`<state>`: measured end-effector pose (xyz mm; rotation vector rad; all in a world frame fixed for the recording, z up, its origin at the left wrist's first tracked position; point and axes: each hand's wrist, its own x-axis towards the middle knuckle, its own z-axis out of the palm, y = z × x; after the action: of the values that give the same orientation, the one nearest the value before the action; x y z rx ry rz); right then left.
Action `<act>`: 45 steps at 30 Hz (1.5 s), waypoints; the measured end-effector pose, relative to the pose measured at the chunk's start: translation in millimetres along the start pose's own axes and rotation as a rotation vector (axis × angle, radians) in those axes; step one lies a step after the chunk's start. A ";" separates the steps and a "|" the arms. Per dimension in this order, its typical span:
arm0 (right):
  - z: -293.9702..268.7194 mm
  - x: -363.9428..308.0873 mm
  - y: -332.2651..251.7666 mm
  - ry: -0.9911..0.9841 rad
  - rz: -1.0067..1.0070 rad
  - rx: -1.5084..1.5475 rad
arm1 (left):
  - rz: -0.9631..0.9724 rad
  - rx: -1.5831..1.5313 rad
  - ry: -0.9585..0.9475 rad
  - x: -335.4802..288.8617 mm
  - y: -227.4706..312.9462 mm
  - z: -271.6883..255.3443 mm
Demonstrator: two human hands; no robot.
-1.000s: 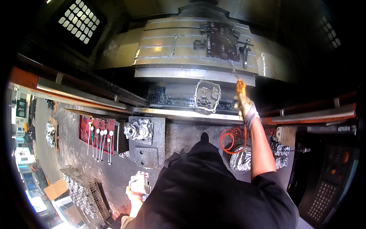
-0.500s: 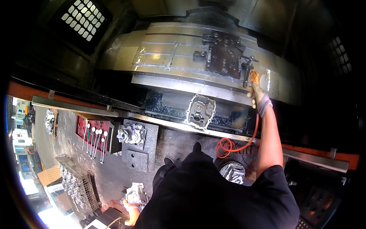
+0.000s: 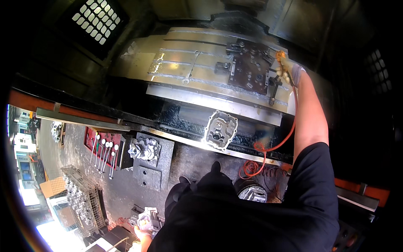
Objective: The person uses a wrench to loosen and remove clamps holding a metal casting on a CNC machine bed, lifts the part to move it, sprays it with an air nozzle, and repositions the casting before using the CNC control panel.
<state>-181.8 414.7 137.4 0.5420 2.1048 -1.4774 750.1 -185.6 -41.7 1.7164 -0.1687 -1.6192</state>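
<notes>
My gloved right hand (image 3: 289,69) is closed round an orange air gun (image 3: 280,55) above the right part of the machine bed. An orange hose (image 3: 294,113) trails from it toward my body. Left of the hand lies a dark fixture plate (image 3: 250,67) with bolts and clamps; a dark clamp (image 3: 273,90) sits just below the hand. Beside my body at the lower left, my left hand (image 3: 144,233) grips a silvery metal casting (image 3: 147,219); its fingers are partly hidden. A flat-rimmed metal housing (image 3: 220,130) rests at the bed's front, near the door sill.
A combination wrench (image 3: 192,67) lies on the slotted machine bed (image 3: 176,56). The sill (image 3: 189,143) crosses before my feet. Outside stand a red tray (image 3: 90,136) with long-stemmed gauges, another casting (image 3: 145,149) on a grey block, and a wire basket (image 3: 84,201) of parts.
My right hand has moved up and away with the air gun, past the clamp, drawing the hose taut behind it. The casting in my left hand has shifted slightly lower.
</notes>
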 end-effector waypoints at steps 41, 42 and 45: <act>320.5 -390.5 301.0 0.534 -0.054 0.508 | -0.281 0.481 -0.524 229.9 128.9 31.1; 317.9 -391.5 304.8 0.625 -0.083 0.573 | -0.278 0.481 -0.527 225.2 128.0 26.5; 309.9 -399.5 315.9 0.569 -0.181 0.457 | -0.253 0.459 -0.560 209.9 118.5 18.0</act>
<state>373.9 213.1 60.4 1.0704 2.2636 -2.1269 819.8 -396.0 -138.1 1.6001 -0.6584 -2.3679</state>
